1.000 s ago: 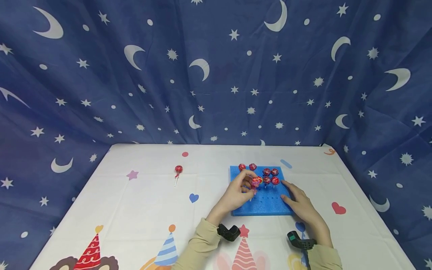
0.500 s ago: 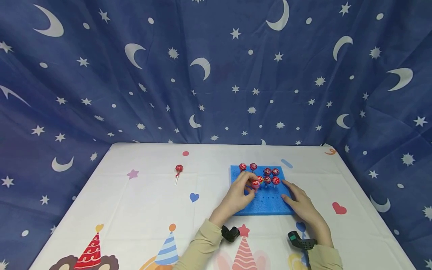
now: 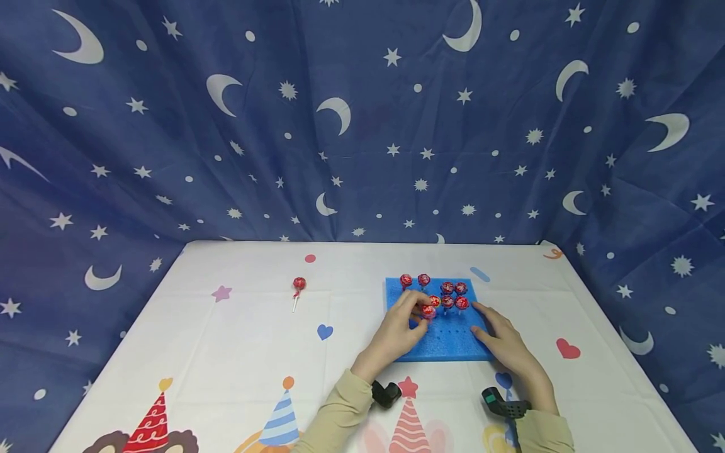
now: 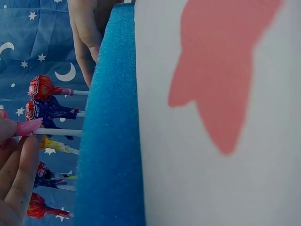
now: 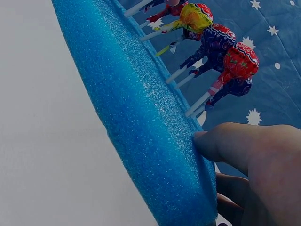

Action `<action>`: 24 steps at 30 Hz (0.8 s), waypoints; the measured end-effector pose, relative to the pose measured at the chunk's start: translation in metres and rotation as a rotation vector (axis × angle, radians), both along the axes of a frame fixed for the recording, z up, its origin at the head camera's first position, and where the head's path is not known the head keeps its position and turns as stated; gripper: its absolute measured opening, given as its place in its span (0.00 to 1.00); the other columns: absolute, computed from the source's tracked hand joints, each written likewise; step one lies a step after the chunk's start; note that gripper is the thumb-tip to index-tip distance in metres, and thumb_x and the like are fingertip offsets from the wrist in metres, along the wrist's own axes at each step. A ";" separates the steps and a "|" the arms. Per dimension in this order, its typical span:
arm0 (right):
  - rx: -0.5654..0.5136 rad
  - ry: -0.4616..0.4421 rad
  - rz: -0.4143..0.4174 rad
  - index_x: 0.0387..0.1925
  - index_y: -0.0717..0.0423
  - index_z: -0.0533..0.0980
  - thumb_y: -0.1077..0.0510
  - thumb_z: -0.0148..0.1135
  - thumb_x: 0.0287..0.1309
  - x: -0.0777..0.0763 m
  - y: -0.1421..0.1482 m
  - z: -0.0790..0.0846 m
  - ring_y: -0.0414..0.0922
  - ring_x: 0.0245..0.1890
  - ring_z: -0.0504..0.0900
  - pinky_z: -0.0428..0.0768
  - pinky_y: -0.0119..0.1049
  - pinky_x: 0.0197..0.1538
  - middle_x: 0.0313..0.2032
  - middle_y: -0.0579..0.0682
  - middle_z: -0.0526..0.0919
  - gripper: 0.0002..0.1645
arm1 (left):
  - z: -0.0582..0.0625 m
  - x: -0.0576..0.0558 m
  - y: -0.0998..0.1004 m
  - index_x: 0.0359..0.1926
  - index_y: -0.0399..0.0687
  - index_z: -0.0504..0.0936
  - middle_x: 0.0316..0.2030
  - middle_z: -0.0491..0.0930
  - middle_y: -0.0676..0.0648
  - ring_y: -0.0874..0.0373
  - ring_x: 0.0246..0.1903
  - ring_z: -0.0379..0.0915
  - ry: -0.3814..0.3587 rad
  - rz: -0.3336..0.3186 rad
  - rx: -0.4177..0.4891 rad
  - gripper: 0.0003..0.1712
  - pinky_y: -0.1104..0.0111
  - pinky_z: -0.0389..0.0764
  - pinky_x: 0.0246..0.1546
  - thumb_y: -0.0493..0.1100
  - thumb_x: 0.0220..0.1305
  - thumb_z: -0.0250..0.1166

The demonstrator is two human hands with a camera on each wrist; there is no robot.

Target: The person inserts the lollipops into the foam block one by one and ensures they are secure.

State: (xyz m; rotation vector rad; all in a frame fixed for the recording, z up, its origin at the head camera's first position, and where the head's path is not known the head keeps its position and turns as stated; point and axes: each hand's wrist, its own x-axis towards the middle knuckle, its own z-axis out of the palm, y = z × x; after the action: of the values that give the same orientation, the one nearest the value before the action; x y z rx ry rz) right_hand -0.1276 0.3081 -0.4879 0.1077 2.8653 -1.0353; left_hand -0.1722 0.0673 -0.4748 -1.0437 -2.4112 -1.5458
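My left hand [image 3: 393, 333] pinches a lollipop [image 3: 428, 313] with a pink wrapper neck [image 4: 29, 127] between thumb and fingers. Its white stick [image 4: 59, 132] points down to the blue foam board [image 3: 447, 349]; whether the tip is in a hole, I cannot tell. A yellow-and-red lollipop [image 5: 195, 19] stands just behind it. Several other wrapped lollipops stand in the board, including a red one [image 3: 461, 303] at the right. My right hand [image 3: 508, 343] rests at the board's right edge, thumb [image 5: 225, 143] on the top and the other fingers along the side.
One red lollipop [image 3: 299, 284] lies alone on the white patterned tablecloth [image 3: 255, 340], left of the board. Two more lollipops [image 3: 423, 279] stand at the board's back left. Small holes [image 3: 453, 332] show in its front part. A blue starry curtain [image 3: 362, 157] hangs behind.
My left hand has moved slightly right, and the pinched lollipop has come more upright and lower over the board. My right hand stays at the board's edge.
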 end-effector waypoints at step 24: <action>0.006 0.000 0.004 0.73 0.55 0.53 0.50 0.51 0.67 -0.001 0.000 0.000 0.72 0.71 0.45 0.50 0.74 0.62 0.72 0.69 0.50 0.37 | 0.001 0.002 0.000 0.51 0.45 0.71 0.47 0.75 0.47 0.60 0.42 0.78 0.029 0.014 -0.083 0.18 0.76 0.80 0.45 0.31 0.61 0.61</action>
State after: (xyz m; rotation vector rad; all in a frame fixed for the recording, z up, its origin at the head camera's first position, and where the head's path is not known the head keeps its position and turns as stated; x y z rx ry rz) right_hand -0.1282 0.3077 -0.4875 0.1029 2.8673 -1.0262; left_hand -0.1706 0.0672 -0.4741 -1.0536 -2.4767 -1.4269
